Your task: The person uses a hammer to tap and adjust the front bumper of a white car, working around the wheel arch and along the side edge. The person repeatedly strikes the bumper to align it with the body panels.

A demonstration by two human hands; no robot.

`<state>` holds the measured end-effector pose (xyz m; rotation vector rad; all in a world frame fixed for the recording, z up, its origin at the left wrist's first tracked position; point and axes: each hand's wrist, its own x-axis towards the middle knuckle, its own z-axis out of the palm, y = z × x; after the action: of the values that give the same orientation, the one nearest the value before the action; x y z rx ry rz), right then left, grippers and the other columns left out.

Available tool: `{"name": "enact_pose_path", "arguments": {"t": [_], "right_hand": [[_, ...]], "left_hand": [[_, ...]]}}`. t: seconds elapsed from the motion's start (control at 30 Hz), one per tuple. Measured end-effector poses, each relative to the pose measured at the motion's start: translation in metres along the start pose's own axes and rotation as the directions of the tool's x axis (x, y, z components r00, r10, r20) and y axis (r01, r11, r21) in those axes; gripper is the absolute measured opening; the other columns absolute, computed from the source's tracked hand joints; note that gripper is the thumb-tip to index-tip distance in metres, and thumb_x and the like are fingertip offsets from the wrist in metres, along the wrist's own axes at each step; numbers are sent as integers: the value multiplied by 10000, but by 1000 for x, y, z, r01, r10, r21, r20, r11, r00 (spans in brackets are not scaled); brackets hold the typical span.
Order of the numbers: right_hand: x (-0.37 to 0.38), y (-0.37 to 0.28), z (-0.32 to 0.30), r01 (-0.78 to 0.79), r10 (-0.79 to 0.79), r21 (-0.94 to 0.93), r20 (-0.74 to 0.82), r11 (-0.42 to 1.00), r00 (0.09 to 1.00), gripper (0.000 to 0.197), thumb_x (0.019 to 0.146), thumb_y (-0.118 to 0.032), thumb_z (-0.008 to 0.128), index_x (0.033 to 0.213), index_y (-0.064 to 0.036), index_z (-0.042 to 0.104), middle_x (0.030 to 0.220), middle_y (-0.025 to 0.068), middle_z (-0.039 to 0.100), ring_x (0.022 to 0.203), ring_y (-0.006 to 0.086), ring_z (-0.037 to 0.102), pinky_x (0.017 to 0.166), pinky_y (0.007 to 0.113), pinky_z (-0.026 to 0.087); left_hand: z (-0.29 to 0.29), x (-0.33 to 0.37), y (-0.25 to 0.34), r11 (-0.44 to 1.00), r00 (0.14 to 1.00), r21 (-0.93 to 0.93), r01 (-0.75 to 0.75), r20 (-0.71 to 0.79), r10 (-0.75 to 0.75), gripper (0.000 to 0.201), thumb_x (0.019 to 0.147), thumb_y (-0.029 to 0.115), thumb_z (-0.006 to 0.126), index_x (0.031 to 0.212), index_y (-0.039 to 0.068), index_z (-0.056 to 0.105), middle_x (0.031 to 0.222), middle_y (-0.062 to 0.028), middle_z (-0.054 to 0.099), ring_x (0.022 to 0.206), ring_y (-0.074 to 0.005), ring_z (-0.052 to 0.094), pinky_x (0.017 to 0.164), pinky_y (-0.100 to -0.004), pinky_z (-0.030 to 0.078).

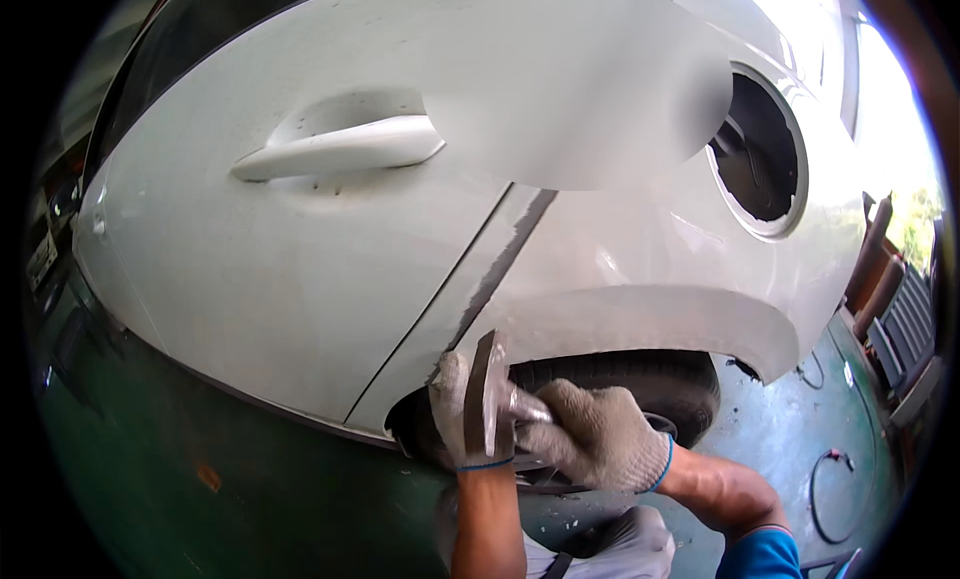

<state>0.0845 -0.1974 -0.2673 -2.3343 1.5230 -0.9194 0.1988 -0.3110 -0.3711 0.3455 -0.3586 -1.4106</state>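
My right hand (607,437), in a grey knit glove with a blue cuff, is closed around the handle of a metal body hammer (487,394). The hammer's long flat head stands upright in front of my left hand (452,411), which wears a matching glove. That left hand is up against the front lower edge of the wheel arch (640,319) on a white car. Its fingers are mostly hidden by the hammer head and the panel edge. Just above, a rough grey strip (505,254) runs up the rear panel beside the door seam.
The car door (270,269) with its handle (345,147) fills the left. Below the arch sits a black tyre (690,384). An open round fuel-filler hole (765,149) is at upper right. A dark hose (815,494) lies on the green floor, near dark cylinders (875,289).
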Motion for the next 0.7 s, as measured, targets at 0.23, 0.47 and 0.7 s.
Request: {"name": "enact_pose_path", "arguments": {"t": [0.23,0.47,0.7], "right_hand": [[-1,6,-17,-62,61,23,16,998,998,475,984,-509,615,941,-37,591,674,195,620,660,425,661,559,466,516],[-7,31,-23,56,-57,-13,-61,998,997,507,964,-556,611,891,-56,572,639,165,604,628,405,652,539,469,506],[-36,62,-38,-18,22,55,-87,998,996,535,953,-602,600,926,-67,592,716,213,628,708,438,654,580,511,491]], "left_hand": [[-3,-5,7,996,978,28,86,190,-90,444,1037,383,568,1182,-36,572,1048,-180,652,877,-247,621,814,-370,518],[-2,1,7,959,913,-183,218,385,-134,608,1002,493,617,1265,-52,562,1111,-178,648,945,-264,639,876,-390,538],[16,-14,1,994,989,-93,60,139,-47,626,1057,501,509,1308,-72,538,1184,-153,654,1147,-219,599,977,-389,539]]}}
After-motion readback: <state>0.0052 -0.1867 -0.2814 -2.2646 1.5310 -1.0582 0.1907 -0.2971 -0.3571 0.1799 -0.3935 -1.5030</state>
